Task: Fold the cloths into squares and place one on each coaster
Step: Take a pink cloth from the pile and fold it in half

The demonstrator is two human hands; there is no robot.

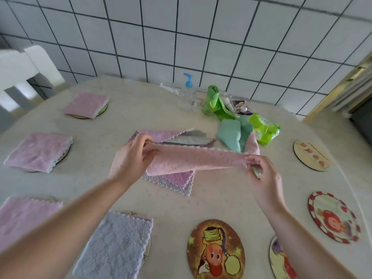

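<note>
Bare table (227,198) lies between 4 uncovered coasters (216,249).

No text, brand, number or sign could be read anywhere. The green pack (264,128), right of the pump bottle (186,93), carried print too blurred to make out. The small dark packet (241,107) between the bottle and that pack showed only unclear marks. The coasters bore pictures, not words: one (215,249) well in front of the bottle had a cartoon figure, one (334,216) far to its right a red-bordered cartoon.
</note>
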